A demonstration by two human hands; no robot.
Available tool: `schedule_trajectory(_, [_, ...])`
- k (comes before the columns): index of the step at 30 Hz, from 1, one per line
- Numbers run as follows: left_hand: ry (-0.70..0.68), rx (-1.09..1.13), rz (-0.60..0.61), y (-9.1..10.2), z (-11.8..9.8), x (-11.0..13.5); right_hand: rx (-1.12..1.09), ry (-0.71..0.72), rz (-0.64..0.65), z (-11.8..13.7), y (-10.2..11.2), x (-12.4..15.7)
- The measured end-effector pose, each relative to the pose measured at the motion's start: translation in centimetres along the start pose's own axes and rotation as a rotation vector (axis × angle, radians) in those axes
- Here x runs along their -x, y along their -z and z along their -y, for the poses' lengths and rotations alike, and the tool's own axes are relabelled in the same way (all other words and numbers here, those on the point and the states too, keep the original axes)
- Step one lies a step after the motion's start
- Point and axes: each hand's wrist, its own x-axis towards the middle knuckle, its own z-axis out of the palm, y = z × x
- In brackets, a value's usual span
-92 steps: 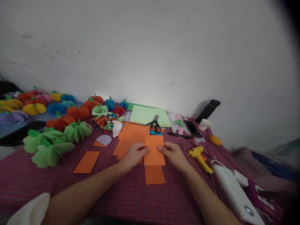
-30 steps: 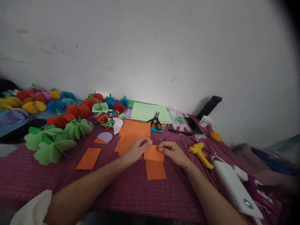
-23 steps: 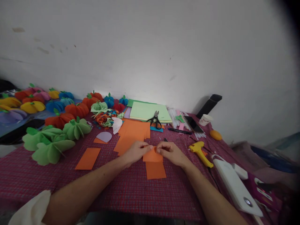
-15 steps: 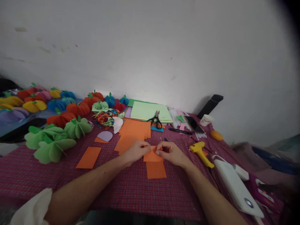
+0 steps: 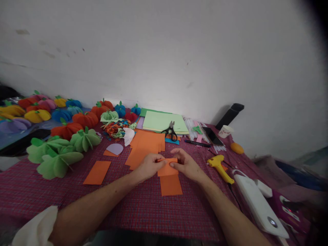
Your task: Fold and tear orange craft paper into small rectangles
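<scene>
Our left grip (image 5: 151,166) pinches the left side of an orange card (image 5: 167,170), and our right grip (image 5: 188,164) pinches its upper right, index finger arched; both gaps are only as wide as the paper. The card is at mid-table, just above an orange piece (image 5: 171,186); we cannot tell whether the two are joined. Beyond our hands lie orange sheets (image 5: 145,145), scissors (image 5: 170,132) and a stack of green sheets (image 5: 164,120). To our right we have a pen (image 5: 197,143), a yellow glue gun (image 5: 220,170) and a leaning white cup (image 5: 225,131); to our left, scraps (image 5: 116,129) and many paper pumpkins (image 5: 85,120). A red plaid cloth (image 5: 143,212) covers our table (image 5: 123,220), which stands by a pale, marked wall (image 5: 164,61)
</scene>
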Motion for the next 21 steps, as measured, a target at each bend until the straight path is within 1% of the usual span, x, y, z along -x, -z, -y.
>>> schedule_trajectory(7, [-0.049,0.019,-0.033,-0.28,0.30,-0.16,0.024,-0.028,-0.011,0.07,-0.24,0.14])
schedule_trajectory(11, [-0.056,0.013,-0.013,-0.65,0.84,-0.21,-0.013,-0.041,0.006,-0.17,-0.41,0.10])
schedule_trajectory(14, [-0.040,0.029,-0.024,-0.78,0.86,-0.11,-0.049,-0.079,0.003,-0.22,-0.46,0.10])
schedule_trajectory(18, [-0.004,0.074,-0.064,-0.76,0.53,0.02,-0.089,-0.160,-0.043,0.25,-0.43,0.17])
schedule_trajectory(21, [0.019,0.091,-0.079,-0.80,0.38,0.06,-0.088,-0.191,-0.091,0.59,-0.37,0.17])
